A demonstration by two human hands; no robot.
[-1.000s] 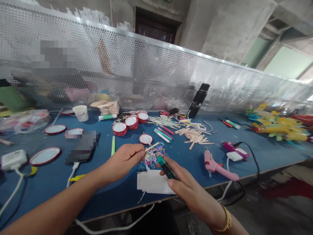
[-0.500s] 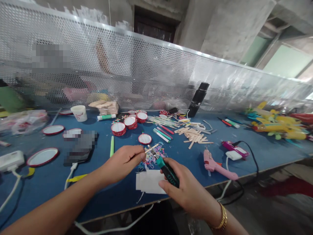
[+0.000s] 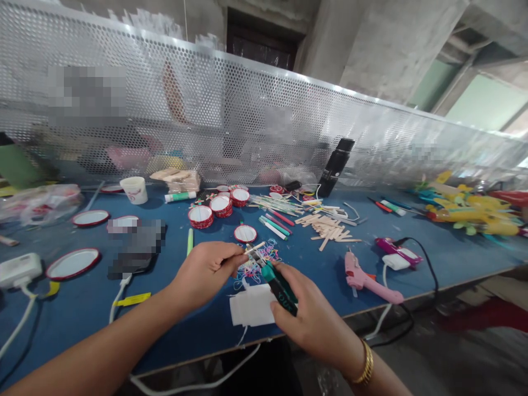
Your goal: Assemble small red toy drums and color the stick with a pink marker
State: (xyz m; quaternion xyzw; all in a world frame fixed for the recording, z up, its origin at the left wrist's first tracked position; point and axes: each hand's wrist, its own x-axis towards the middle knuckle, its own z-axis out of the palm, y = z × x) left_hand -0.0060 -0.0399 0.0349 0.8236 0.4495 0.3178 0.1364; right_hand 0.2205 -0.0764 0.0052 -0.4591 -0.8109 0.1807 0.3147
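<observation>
Wood, pale and bare: a thin stick (image 3: 256, 247), short and straight, lies nearly level above the near middle of the table (image 3: 82, 308), its free end pointing to 2 o'clock.

The left hand (image 3: 206, 269) pinches the stick's 8 o'clock end between thumb and fingertips, the other fingers curled in.

The right hand (image 3: 313, 322) is closed around a tool (image 3: 277, 281) with a teal-and-black handle. The tool's metal tip meets the stick near its middle; whether the tip bites on the wood cannot be told.

Surroundings, taken from the stick:
- 6 o'clock, just below: a loose tangle of coloured bands (image 3: 258, 267) on the table.
- 6 o'clock, nearer the table edge: a white sheet (image 3: 251, 308), partly under the right hand.
- 12 o'clock, near: a red-rimmed lid (image 3: 245, 233).
- 9 o'clock: a green pen (image 3: 190, 241).
- 1 o'clock: markers (image 3: 274, 225).
- 2 o'clock: a heap of flat sticks (image 3: 330, 228).
- 4 o'clock, well apart: a pink glue gun (image 3: 365, 279) lying on its side.
- 10 o'clock, far: a white cup (image 3: 134, 190), upright.
- 12 o'clock, across the back: a perforated metal screen (image 3: 206, 110).
</observation>
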